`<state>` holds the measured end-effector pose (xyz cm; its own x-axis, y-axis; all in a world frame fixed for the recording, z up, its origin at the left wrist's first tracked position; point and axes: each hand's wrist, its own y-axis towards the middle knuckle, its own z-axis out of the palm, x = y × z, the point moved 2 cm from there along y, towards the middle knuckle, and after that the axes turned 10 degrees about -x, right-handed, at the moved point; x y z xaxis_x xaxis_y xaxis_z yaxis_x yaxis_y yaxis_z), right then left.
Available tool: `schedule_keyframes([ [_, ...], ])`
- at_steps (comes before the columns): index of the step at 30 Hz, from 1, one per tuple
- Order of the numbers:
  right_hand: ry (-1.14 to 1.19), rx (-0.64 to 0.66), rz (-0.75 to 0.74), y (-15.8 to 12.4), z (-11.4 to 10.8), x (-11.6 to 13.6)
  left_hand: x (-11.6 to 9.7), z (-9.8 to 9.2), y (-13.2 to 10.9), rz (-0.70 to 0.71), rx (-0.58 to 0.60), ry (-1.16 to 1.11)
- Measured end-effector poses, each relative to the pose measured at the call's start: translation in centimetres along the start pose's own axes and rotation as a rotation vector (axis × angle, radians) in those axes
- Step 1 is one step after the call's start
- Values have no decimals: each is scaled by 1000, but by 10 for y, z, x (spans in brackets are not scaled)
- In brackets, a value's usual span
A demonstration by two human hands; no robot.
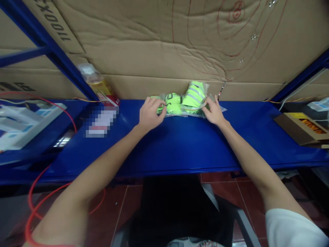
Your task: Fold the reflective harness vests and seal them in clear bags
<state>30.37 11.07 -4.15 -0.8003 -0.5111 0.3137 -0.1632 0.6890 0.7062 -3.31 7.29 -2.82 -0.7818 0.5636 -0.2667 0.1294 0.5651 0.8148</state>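
Several clear plastic bags with folded neon yellow-green fabric inside lie in a row against the cardboard at the back of the blue shelf. The rightmost bag [194,94], whose fabric has silvery grey stripes, leans on top of the row. Dark lettering shows on the fabric in the middle bag [172,103]. My left hand [152,112] is curled over the left bag [159,109], its thumb and fingers closed on it and partly hiding it. At the other end, my right hand [213,110] pinches the lower right edge of the striped bag.
A plastic bottle [96,82] with a yellow and red label stands at the back left, near a blurred-out paper [102,122]. An open cardboard box [300,128] with orange packets sits at right. A red hose [32,195] loops at lower left. Blue posts [61,55] flank the cardboard.
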Motion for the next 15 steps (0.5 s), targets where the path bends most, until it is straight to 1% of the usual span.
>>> schedule_keyframes([
  [3,-65,-51,48,1,-8,-14,21,5,2,-97,11,114],
  [6,-71,-23,93,0,-13,-22,36,15,-3,-180,126,122],
  [8,-97,-24,98,0,-15,-24,39,21,-6,-195,196,114],
  [9,-121,-46,99,1,-16,-25,40,22,-7,-197,213,110],
  [12,-190,-151,142,3,-22,-28,42,23,-7,-199,216,72],
  [15,-226,-190,212,3,-29,-33,46,24,-8,-190,211,38],
])
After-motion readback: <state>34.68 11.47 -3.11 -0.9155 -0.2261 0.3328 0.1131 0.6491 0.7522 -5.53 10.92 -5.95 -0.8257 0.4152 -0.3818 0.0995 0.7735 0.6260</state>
